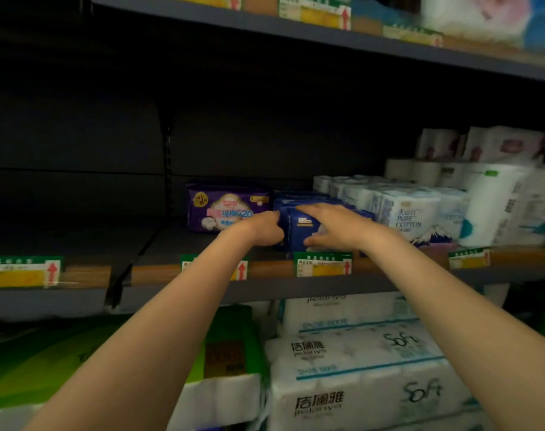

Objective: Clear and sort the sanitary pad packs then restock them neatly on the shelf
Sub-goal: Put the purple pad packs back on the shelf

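Observation:
A dark blue sanitary pad pack (299, 234) stands near the front of the middle shelf (265, 286). My left hand (260, 228) grips its left side with curled fingers. My right hand (330, 223) lies over its top and right side, thumb on the front face. More blue packs (299, 197) sit behind it. A purple pad pack (224, 208) stands upright just to the left, touching my left hand's back.
White cotton pad and tissue packs (417, 213) fill the shelf to the right. The shelf left of the purple pack is dark and bare. Price tags (324, 264) line the shelf edge. Large tissue bundles (358, 368) and a green pack (78, 362) sit below.

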`<state>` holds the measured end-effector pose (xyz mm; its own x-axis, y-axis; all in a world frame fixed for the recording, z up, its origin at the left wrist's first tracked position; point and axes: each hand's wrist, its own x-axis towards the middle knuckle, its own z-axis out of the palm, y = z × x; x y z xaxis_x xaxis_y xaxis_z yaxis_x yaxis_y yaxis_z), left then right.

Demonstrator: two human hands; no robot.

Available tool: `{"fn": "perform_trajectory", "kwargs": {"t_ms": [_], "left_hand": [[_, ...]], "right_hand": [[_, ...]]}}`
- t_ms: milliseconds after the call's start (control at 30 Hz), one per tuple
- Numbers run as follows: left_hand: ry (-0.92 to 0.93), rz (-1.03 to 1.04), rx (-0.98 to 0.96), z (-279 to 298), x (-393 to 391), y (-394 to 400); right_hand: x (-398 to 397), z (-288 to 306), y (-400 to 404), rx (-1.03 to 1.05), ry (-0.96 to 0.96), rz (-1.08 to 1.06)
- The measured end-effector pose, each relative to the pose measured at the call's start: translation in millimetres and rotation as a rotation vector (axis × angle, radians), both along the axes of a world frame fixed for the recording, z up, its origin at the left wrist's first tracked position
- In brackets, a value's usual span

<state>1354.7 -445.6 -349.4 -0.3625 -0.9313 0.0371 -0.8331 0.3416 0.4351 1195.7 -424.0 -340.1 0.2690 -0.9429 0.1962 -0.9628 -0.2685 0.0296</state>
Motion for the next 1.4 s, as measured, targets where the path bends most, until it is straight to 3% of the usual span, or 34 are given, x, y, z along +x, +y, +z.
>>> {"fn": "perform_trajectory", "kwargs": {"t_ms": [200,333,433,533,700,800,933,1100,1233,1400], "left_hand": [[0.058,0.042,-0.12,-8,2,2],[0.286,0.189,-0.769,-46,8,52],[0.407,0.028,-0.935,-113,4,103],[0.238,-0.159,-0.797,-207,-5,145],[-0.049,-0.24,-0.305,-365,-15,200],[-0.235,-0.342,-0.069,-419,-22,224],[-0.521,-0.479,0.283,-473,-22,252],[-0.617,-0.477,0.487,-518,-14,276],[-0.591,-0.399,0.435,-531,-18,278],[-0.703,-0.335,0.385,-544,-29,268]], "right_hand": [[-1,-10,5,-0.12,-0.108,0.072],[-17,-42,44,-0.383,-0.344,0.208],[-37,-94,94,-0.537,-0.409,0.277],[-57,-173,132,-0.382,-0.412,0.246],[-70,-327,169,0.255,-0.305,0.102],[-63,-411,191,0.575,-0.184,0.09],[-45,-492,219,0.817,-0.109,0.194],[-45,-545,229,0.821,-0.005,0.22],[-43,-559,215,0.756,-0.08,0.175],[-33,-570,193,0.836,-0.093,0.07]]}}
